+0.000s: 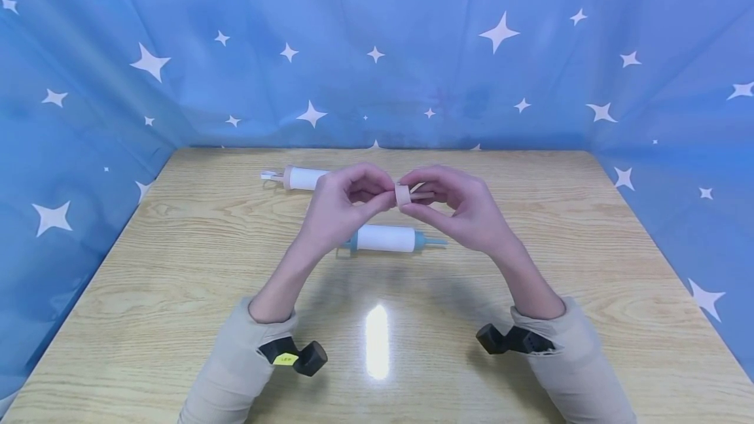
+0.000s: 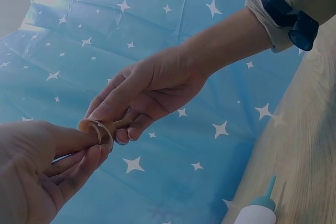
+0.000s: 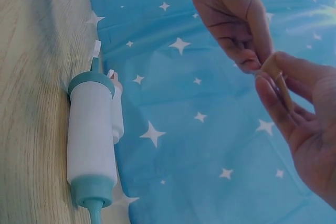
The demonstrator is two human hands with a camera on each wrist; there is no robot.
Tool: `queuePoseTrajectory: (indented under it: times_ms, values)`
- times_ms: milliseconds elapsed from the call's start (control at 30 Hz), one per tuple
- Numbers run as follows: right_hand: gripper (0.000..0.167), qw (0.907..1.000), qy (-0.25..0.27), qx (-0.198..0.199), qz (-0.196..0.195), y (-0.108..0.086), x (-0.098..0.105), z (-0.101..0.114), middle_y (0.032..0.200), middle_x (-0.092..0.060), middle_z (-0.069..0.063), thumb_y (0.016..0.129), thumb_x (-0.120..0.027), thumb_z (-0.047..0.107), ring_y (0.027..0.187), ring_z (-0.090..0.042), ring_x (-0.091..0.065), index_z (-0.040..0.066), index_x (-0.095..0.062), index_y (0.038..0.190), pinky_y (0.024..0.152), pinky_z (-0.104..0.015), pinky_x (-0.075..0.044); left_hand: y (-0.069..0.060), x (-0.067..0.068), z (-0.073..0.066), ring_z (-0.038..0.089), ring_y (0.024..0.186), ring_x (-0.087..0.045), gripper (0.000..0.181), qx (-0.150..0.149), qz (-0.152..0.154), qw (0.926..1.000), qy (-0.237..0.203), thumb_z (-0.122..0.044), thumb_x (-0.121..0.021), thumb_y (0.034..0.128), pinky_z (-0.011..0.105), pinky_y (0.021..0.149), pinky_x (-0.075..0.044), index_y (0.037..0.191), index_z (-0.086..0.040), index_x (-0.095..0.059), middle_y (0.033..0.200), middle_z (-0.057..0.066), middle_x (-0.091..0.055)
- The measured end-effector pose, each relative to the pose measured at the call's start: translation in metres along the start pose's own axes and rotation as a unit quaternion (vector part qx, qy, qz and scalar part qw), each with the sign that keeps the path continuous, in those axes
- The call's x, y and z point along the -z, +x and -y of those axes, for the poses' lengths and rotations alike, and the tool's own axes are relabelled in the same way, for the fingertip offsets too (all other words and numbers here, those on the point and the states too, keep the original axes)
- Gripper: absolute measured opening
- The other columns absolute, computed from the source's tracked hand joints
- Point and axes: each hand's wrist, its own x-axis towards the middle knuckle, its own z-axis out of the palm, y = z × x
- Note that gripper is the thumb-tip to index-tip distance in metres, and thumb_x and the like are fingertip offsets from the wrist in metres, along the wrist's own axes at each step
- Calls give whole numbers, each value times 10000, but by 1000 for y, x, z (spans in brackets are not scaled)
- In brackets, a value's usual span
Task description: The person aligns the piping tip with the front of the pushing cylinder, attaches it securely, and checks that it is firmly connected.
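Observation:
Between the two hands, above the table, is a small beige cap point(image 1: 403, 194) with a thin nozzle pointing right. The right hand point(image 1: 465, 205) pinches the cap between thumb and fingers, the nozzle lying inside the hand. The left hand point(image 1: 347, 201) has its thumb and fingertips at the cap's open rim; in the left wrist view the ring-shaped rim point(image 2: 107, 129) shows against these fingertips. Below the hands lies a white bottle point(image 1: 385, 239) with teal ends. Behind the left hand lies another white bottle point(image 1: 306, 178) with a pinkish end, partly hidden.
The bottles lie on a wooden table point(image 1: 177, 267). A blue cloth point(image 1: 377, 84) with white stars hangs behind and at both sides. Black wrist cameras sit on the light sleeves point(image 1: 235, 352). A bright reflection shows on the table near the front.

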Motion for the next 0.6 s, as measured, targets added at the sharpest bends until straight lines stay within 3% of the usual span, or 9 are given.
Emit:
queuePoseTrajectory:
  times_ms: [600]
  values:
    - [379, 9997, -172, 173, 80, 1, -2, -1, 1086, -708, -78, 816, -753, -145, 857, -218, -701, -27, -675, 1167, 752, -338, -593, 0, -1, 3, 186, 741, -695, 88, -34, -187, 9997, 151, 72, -744, 856, 318, 701, -589, 906, 16, -698, 825, 90, -719]
